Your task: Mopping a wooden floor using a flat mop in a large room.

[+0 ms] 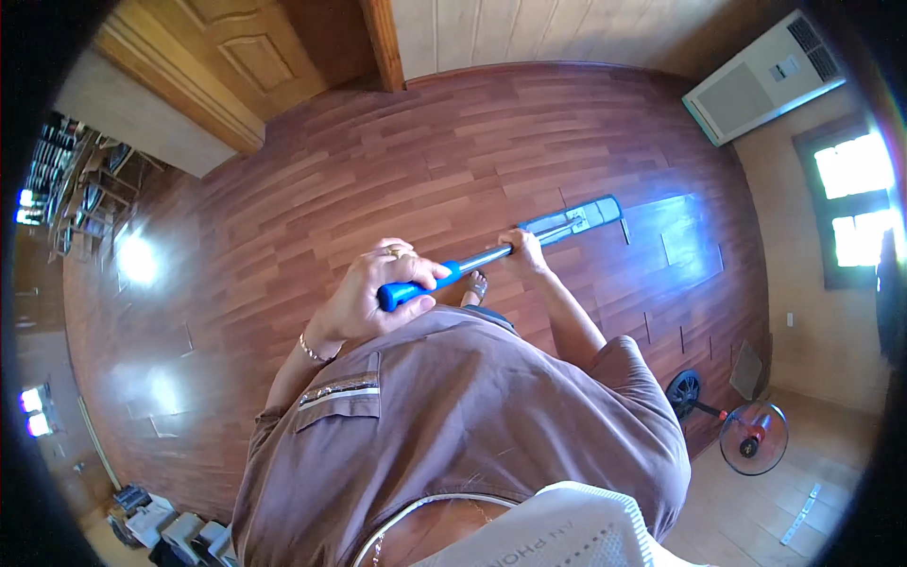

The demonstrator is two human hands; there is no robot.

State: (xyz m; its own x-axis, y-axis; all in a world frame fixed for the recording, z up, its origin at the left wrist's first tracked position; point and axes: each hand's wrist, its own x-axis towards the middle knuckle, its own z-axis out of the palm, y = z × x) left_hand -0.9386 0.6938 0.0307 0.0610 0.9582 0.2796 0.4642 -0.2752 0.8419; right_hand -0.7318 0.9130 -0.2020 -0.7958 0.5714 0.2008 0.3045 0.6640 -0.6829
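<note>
A flat mop point(489, 255) slants across the view, its blue grip close to my body and its metal pole running away to the right. My left hand point(383, 283) is closed round the blue grip at the upper end. Lower on the pole, my right hand point(525, 252) wraps round the metal part. Beyond it the flat rectangular mop head point(595, 214) lies on the reddish-brown plank floor point(453, 151). One of my feet point(476, 285), in a sandal, shows under the pole between my hands.
A wooden door point(260, 57) stands at the far left. At the far right is a white floor-standing air conditioner point(751, 90). A standing fan point(753, 438) is at the near right. Stacked chairs point(99, 194) are along the left, and boxy items point(156, 524) sit at the near left.
</note>
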